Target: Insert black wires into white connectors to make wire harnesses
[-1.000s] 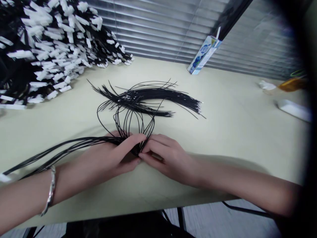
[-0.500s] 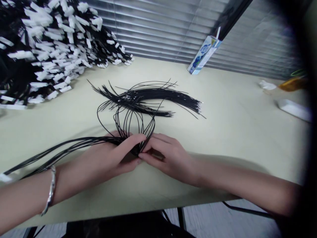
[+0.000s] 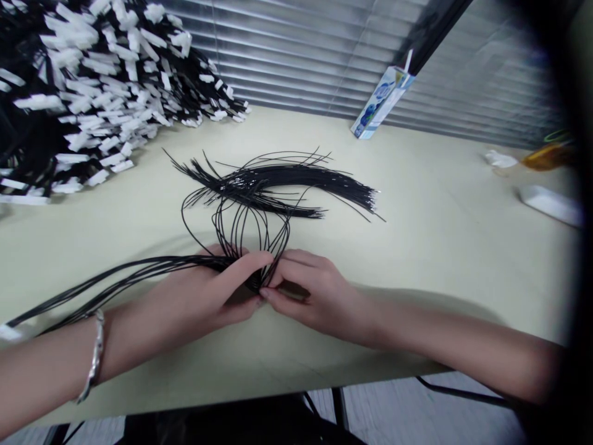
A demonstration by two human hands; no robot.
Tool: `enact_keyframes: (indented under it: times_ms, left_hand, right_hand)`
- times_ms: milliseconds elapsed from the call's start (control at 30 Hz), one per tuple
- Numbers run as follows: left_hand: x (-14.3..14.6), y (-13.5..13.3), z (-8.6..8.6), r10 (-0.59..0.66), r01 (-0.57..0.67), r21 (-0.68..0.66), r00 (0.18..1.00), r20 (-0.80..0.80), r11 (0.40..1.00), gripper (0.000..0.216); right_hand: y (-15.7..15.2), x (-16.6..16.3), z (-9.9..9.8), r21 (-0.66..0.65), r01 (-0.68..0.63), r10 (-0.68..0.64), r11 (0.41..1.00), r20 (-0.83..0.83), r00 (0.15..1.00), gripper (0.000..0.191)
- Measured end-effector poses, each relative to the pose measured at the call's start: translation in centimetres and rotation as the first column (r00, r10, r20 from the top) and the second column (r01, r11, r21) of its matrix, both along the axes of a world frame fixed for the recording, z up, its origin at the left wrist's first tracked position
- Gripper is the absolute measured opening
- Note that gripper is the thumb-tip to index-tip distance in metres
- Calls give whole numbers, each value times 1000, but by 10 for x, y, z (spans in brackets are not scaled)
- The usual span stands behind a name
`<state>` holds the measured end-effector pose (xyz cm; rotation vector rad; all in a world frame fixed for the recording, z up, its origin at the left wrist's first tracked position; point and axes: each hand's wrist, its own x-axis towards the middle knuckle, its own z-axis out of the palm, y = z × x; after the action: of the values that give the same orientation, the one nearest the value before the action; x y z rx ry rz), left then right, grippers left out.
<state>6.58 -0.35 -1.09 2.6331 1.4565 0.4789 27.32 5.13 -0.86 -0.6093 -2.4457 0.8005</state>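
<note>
My left hand (image 3: 204,296) is closed around a bundle of thin black wires (image 3: 125,275) that trails off to the lower left. My right hand (image 3: 310,293) pinches the same wires where the two hands meet, near the table's front edge. Above the fingers the wires bend up into several loops (image 3: 241,225). Beyond the loops a loose sheaf of black wires (image 3: 287,182) lies fanned on the table. A silver bracelet (image 3: 95,355) circles my left wrist.
A big heap of black wires with white tags (image 3: 88,80) fills the back left of the pale table (image 3: 440,222). A small drink carton (image 3: 382,102) leans against the blinds. White and orange items (image 3: 542,179) lie at the right edge.
Almost nothing differs. My right hand's fingers have shifted very slightly at the pinch point, and the wires stay where they were.
</note>
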Motion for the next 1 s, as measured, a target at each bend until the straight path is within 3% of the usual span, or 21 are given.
enact_keyframes:
  times_ms: [667,867,1000]
  left_hand:
    - [-3,-1,-1,0,2,-82,1000,22,997,35]
    - [0,1,1,-2,2,-93,1000,-1,996,35]
    - [0,0,1,5,-6,-77,1000,-10,997,34]
  right_hand:
    - [1,-1,-1,24,-26,25,999,23,999,12]
    - [0,0,2,-128,30,-28,991,16,999,5]
    - [1,0,2,-136,22,-22,990,1,1000,7]
